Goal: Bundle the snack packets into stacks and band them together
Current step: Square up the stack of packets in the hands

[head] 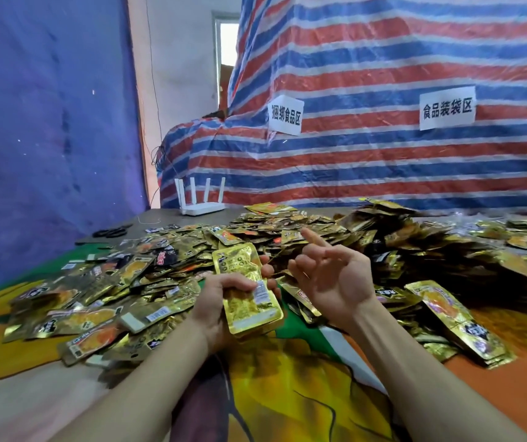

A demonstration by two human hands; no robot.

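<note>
Loose packets (160,282) cover the table (287,393). A router (203,207) stands behind them at the far edge. Scissors (109,232) lie left of it.

Both bare forearms reach forward from the lower edge and converge toward the middle. The left grip (215,301) clasps a stack of gold snack packets (246,266), with the thumb laid across its face and the fingertips wrapping its far edge. The right grip (332,282) is raised just beside it, index finger extended, the other fingers loosely curled, holding nothing.
</note>
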